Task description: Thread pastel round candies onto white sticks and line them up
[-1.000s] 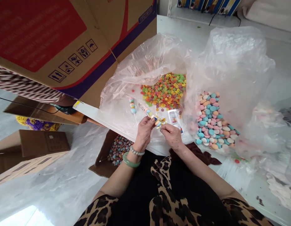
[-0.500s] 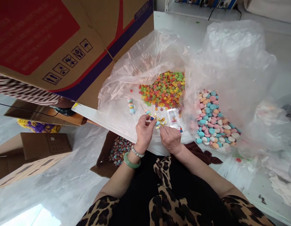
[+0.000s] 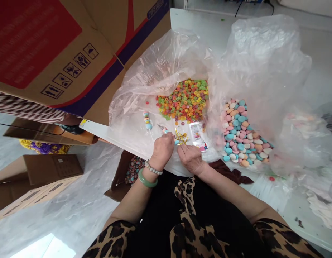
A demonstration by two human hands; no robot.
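My left hand (image 3: 162, 148) is closed round a small wrapped candy stick (image 3: 164, 129) whose far end pokes out past my fingers. My right hand (image 3: 189, 157) pinches a gold twist tie (image 3: 181, 136) at the stick's near end. Both hands meet over a white board (image 3: 106, 132) at the mouth of a clear plastic bag (image 3: 166, 68). A finished candy stick (image 3: 148, 121) lies on the board to the left. Small colourful ring candies (image 3: 184, 100) are heaped just beyond my hands. A small printed packet (image 3: 197, 135) lies right of the tie.
A second clear bag (image 3: 265, 64) on the right holds pastel oval candies (image 3: 241, 132). A large cardboard box (image 3: 74, 50) looms at the upper left. Below the board an open brown box (image 3: 128, 172) holds several wrapped candies. More cardboard boxes (image 3: 34, 175) lie at the left.
My hands have drawn slightly nearer the board and closer together. The left hand now covers more of the candy stick, and the gold tie sits lower against it.
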